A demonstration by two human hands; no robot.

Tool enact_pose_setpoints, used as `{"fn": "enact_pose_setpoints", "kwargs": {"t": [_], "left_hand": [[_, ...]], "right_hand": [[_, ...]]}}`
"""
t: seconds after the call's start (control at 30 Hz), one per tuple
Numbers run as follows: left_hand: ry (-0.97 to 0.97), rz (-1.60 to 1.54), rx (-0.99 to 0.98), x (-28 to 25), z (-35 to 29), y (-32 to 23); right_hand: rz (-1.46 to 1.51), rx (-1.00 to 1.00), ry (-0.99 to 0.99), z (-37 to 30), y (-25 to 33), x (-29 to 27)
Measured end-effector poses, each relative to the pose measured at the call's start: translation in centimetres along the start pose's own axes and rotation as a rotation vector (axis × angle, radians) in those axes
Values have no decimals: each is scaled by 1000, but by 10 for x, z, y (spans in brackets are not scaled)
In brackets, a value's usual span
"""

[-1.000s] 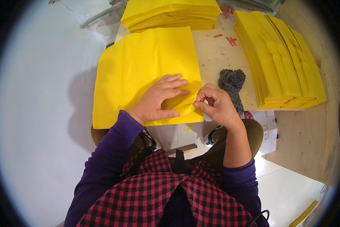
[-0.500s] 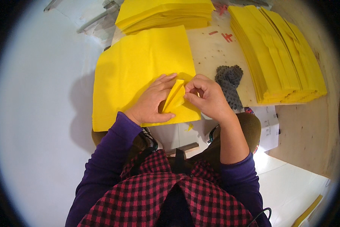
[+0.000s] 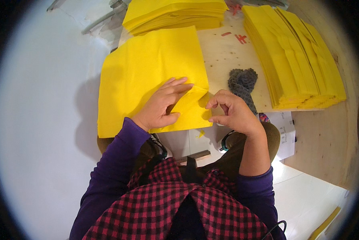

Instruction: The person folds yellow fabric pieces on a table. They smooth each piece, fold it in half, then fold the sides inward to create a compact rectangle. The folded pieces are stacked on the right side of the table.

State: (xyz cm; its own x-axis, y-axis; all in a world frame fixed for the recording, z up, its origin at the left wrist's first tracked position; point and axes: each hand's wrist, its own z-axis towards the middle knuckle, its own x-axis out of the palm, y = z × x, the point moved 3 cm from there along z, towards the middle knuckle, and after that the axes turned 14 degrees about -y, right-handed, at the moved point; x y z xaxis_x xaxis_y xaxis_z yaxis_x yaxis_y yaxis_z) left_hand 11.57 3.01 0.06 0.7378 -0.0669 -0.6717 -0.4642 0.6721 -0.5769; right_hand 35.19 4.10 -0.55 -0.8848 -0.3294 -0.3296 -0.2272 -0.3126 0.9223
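A large yellow felt-like sheet [image 3: 147, 60] lies in front of me, its near edge reaching over my knees. My left hand [image 3: 163, 104] rests on the sheet near its front right corner, fingers stretched out and thumb apart. Beside those fingertips a small flap [image 3: 191, 100] of the yellow material stands slightly raised from the surface. Just off the sheet's right edge is my right hand [image 3: 229, 110], its thumb and forefinger curved and apart with nothing visible between them.
Behind the sheet is a thick stack of yellow sheets [image 3: 175, 18]. Another yellow stack [image 3: 295, 60] stands at the right on the wooden board [image 3: 219, 54]. A crumpled dark grey cloth [image 3: 243, 86] lies beside my right hand. A yellow scrap [image 3: 201, 133] shows below the sheet's front edge.
My right hand has let go of the yellow flap and moved right, its fingers parting. The flap has dropped lower and spread toward the right. My left hand has hardly moved.
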Motion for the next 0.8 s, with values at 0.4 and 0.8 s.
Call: {"fn": "enact_pose_setpoints", "kwargs": {"t": [0.4, 0.8], "left_hand": [[1, 4, 8, 0, 1, -1], [9, -17, -7, 0, 1, 1]], "right_hand": [[147, 134, 32, -1, -20, 9], [113, 66, -2, 3, -7, 8]]}}
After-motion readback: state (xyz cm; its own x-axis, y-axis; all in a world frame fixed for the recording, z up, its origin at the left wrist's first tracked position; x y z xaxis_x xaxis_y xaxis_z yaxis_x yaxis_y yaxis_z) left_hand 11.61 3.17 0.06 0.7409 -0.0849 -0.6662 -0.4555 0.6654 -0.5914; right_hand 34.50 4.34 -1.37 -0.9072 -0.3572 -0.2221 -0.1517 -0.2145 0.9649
